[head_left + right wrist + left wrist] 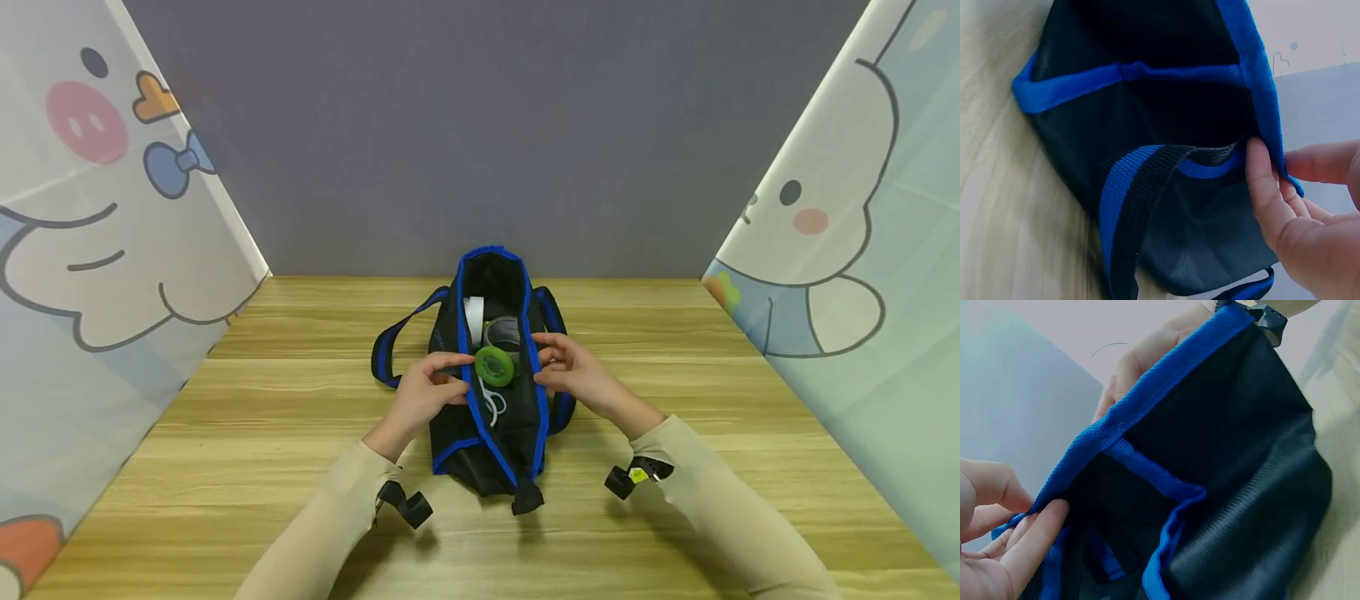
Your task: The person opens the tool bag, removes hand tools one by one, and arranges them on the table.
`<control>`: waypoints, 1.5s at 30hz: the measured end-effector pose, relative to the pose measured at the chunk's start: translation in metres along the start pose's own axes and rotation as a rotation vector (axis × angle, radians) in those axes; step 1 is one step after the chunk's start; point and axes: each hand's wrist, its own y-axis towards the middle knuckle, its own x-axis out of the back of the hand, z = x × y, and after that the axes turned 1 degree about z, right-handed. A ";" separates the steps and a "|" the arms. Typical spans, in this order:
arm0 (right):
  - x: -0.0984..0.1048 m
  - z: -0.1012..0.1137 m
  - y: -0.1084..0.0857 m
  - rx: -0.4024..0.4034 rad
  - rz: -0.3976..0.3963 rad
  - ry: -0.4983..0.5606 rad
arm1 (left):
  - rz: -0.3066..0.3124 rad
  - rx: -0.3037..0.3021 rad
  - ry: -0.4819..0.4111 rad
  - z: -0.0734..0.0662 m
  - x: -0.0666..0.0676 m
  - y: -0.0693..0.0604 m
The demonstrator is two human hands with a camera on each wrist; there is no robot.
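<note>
A black bag with blue trim [517,417] stands open on the wooden table. Inside it show a green tape roll [495,367], a grey tape roll [502,332], a white item [474,319] and white scissors handles [492,404]. My left hand [425,396] pinches the bag's left rim; in the left wrist view the thumb and fingers of that hand [1004,537] lie on both sides of the blue edge [1079,453]. The right rim is pinched by my right hand [577,375], whose fingers also grip the blue edge [1266,94] in the right wrist view.
Strap handles lie at the bag's left [384,354] and right [562,408] sides. Behind the wooden table [300,333] rises a grey panel [480,125]. Cartoon-printed sheets flank it on the left [112,208] and right [825,208].
</note>
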 end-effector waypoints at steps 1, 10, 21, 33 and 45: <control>0.002 0.000 -0.002 0.001 -0.003 0.006 | -0.005 -0.004 -0.005 0.000 0.002 -0.002; 0.013 -0.005 -0.017 0.033 -0.034 0.006 | -0.083 -0.011 -0.047 -0.001 0.015 -0.016; 0.021 -0.010 -0.037 0.031 -0.066 0.012 | -0.223 -0.015 -0.087 0.002 0.026 -0.028; 0.027 -0.021 -0.042 0.012 -0.077 0.047 | -0.230 0.009 -0.144 0.006 0.035 -0.037; 0.025 -0.032 -0.046 -0.016 -0.086 0.068 | -0.241 0.011 -0.125 0.013 0.040 -0.044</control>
